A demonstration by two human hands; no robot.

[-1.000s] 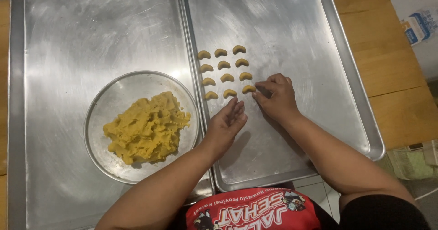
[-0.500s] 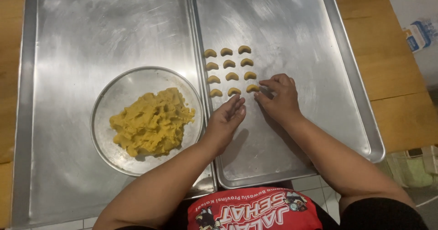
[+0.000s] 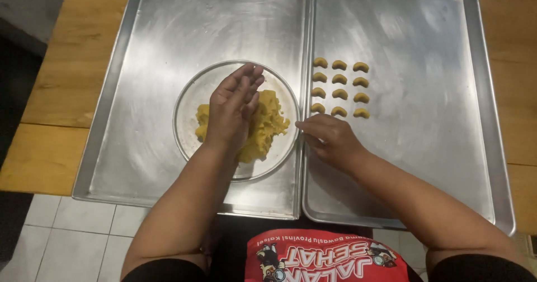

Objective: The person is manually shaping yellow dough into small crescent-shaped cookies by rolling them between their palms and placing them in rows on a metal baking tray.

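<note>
Reaching into the glass bowl (image 3: 187,100), left hand (image 3: 234,106) now lies open-fingered on the yellow dough (image 3: 268,122), having left the right tray (image 3: 425,164) | right hand (image 3: 330,139) loosely curled, apparently empty, below 12 shaped crescents (image 3: 339,88) | next piece starting.

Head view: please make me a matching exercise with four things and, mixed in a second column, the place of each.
Things:
1. left hand
2. right hand
3. crescent dough pieces
4. glass bowl

Places:
a. in rows on the right tray
b. over the yellow dough
c. standing on the left tray
d. just below the dough rows

Pairs: 1-b, 2-d, 3-a, 4-c
</note>
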